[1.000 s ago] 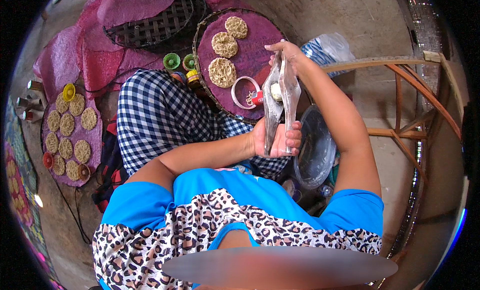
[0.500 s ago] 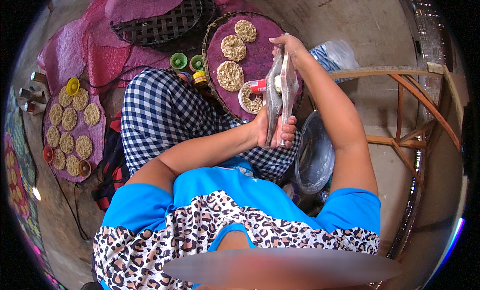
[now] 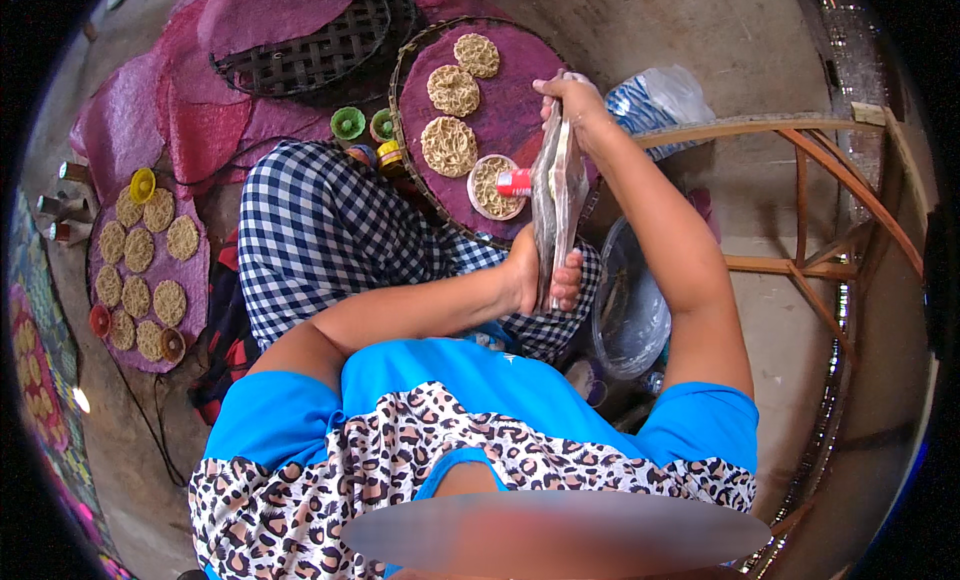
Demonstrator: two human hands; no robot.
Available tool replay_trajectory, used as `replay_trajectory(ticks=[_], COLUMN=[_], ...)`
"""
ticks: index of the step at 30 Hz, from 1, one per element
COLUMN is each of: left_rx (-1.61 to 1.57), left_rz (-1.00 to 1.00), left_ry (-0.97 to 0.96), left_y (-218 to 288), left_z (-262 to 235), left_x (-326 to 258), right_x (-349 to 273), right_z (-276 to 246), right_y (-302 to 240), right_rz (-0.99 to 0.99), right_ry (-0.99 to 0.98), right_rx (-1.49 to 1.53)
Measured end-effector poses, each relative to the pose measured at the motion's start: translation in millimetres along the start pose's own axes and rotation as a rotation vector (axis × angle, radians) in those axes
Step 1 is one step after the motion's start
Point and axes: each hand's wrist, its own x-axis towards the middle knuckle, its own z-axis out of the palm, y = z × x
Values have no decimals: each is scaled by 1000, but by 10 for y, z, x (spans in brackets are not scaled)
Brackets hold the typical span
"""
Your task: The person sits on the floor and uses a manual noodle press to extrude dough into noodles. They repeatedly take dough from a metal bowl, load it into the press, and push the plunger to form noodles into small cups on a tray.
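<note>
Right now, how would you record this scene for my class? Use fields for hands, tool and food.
Left hand: grips the near end of the two-part press
Right hand: grips its far end
Red can: juts leftward from beneath the press
White ring: noodles inside
Round tray: pink-lined, bears the ring and three noodle discs

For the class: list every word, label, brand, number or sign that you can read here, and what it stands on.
None reads clearly.
Red label beside the long press: whitish marks, too small and blurred to read.
Blue-and-white bag: no lettering can be made out.
</note>
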Motion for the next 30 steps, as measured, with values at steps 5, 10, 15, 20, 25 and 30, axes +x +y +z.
replay_trajectory(ticks=[5,10,15,20,25,30], left_rx=[84,126,17,-46,137,382], left_rz=[58,41,-70,-57,135,422], left_ry=[-3,-125,-550,-808,-701,-587], left_y=[-43,-105,-44,57,482,1138], left_z=[-38,-106,-78,-13,-48,-34], left_x=[52,36,-39,-131,-458,-1177], right_x=[-101,-302,-494,-601,-552,-807], right_z=[67,-59,-319,-70,206,101], right_y=[4,-35,263,1100,1327,1271], right_rz=[-46,-168,-99,-139,-357,-757], right_ry=[119,-3,-457,-458,-116,114], right_rx=[-93,61,516,640,433,-755])
